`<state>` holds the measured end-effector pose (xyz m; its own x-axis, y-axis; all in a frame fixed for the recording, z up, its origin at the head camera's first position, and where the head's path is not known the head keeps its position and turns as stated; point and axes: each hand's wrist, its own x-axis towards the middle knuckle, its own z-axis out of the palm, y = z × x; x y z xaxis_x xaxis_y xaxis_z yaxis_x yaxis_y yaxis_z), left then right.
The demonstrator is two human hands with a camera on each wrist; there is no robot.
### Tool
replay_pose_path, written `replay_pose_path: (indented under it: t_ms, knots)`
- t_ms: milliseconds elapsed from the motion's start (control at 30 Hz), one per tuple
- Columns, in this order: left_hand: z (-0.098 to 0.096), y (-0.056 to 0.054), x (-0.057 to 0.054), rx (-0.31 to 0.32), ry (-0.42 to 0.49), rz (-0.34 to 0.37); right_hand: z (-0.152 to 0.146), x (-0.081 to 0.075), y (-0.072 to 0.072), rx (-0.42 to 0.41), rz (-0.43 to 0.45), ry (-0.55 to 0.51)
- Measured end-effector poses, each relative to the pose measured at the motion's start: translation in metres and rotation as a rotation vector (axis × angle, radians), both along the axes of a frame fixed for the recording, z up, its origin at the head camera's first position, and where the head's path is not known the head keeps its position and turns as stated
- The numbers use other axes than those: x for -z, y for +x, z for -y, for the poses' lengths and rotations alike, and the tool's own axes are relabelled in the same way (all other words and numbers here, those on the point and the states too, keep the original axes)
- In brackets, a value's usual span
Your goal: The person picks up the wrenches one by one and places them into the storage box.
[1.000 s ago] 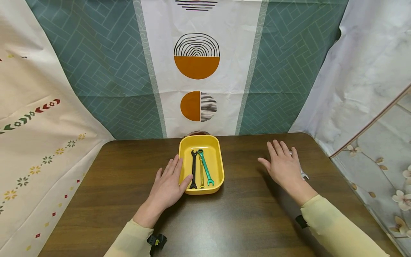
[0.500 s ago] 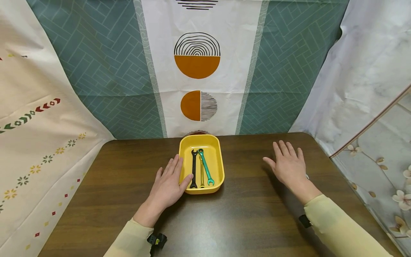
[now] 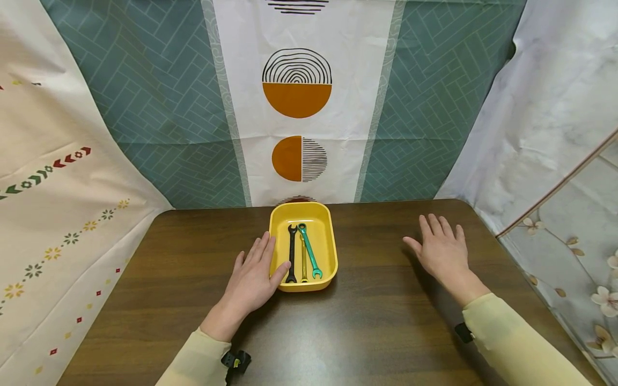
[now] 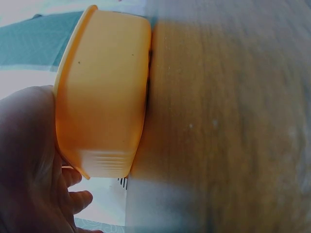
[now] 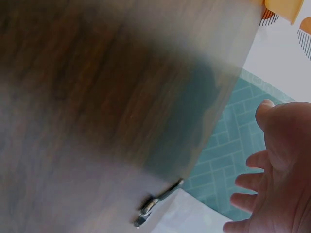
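My left hand [image 3: 248, 281] rests against the left side of a yellow plastic tray [image 3: 333, 244], fingers straight along its rim and thumb reaching over the near left corner. In the left wrist view the hand lies at the rim of the same tray [image 4: 104, 87]. Inside lie a black wrench [image 3: 292, 254], a gold wrench [image 3: 303, 262] and a green wrench [image 3: 310, 252]. Over the right of the table, my right hand [image 3: 443, 254] is spread palm down, holding nothing. A silvery wrench [image 5: 149, 206] shows on the table in the right wrist view, hidden from the head view.
The brown wooden table [image 3: 367, 327] ends at a patterned cloth [image 3: 410, 134] hung behind it. Light fabric [image 3: 72, 241] hangs along the left, and a floral sheet [image 3: 569, 214] lines the right side.
My right hand has shifted to the right, and the silvery wrench seen beside it earlier is now covered in the head view. My left hand and the tray stay put.
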<state>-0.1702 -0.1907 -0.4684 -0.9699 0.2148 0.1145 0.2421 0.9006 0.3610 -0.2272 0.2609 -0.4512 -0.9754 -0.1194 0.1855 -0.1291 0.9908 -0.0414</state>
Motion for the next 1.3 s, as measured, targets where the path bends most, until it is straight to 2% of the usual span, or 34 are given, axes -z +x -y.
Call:
replay_pose_path:
  t_ms: [200,533,900,1300]
  knots:
    - [0.0,0.0,0.0,-0.003,-0.001,0.005,-0.007,0.002,0.001,-0.001,-0.025,0.003]
    - [0.0,0.0,0.0,-0.01,-0.002,0.02,-0.017,0.003,0.001,0.014,-0.004,-0.008]
    - [-0.001,0.001,-0.001,-0.012,0.002,0.002,-0.027,0.01,0.002,0.019,-0.064,-0.016]
    - [0.0,0.0,0.0,-0.008,-0.004,0.008,-0.041,0.013,0.006,0.057,-0.03,-0.015]
